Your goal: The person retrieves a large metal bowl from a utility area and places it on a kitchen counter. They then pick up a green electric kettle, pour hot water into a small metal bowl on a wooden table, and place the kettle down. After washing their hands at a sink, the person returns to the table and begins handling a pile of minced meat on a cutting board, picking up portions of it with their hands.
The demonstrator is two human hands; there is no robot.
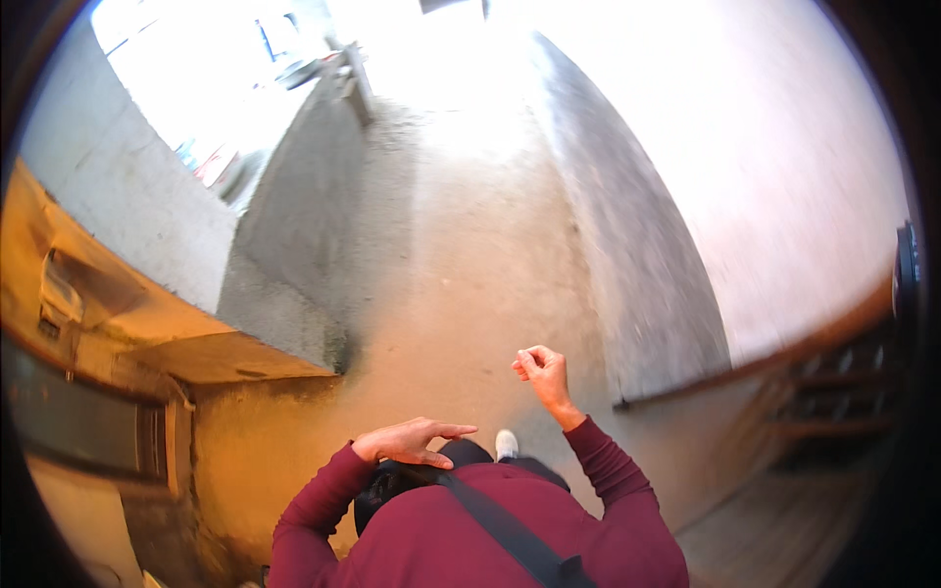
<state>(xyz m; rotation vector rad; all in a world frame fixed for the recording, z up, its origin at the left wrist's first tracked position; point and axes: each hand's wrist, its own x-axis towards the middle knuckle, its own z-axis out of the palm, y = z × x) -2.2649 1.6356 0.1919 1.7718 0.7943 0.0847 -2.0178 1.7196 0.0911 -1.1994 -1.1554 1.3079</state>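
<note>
My left hand (414, 440) is held in front of my waist, with its fingers stretched out and the thumb apart. Just below it is a black bag (377, 493) at my left hip; whether the two touch I cannot tell. Nothing shows in that hand. Raised farther forward on the right, my right hand (545, 376) has its fingers curled in a loose fist, with no object showing in it. A dark strap (510, 534) runs diagonally across my maroon top.
A concrete walkway (480, 255) leads forward into bright light. On its left stands a low grey wall (294, 225); a white wall with a dark grey lower band (637, 235) lines the right. A window (83, 416) is at left, dark slatted shelving (848, 392) at right. One white shoe (506, 444) shows below me.
</note>
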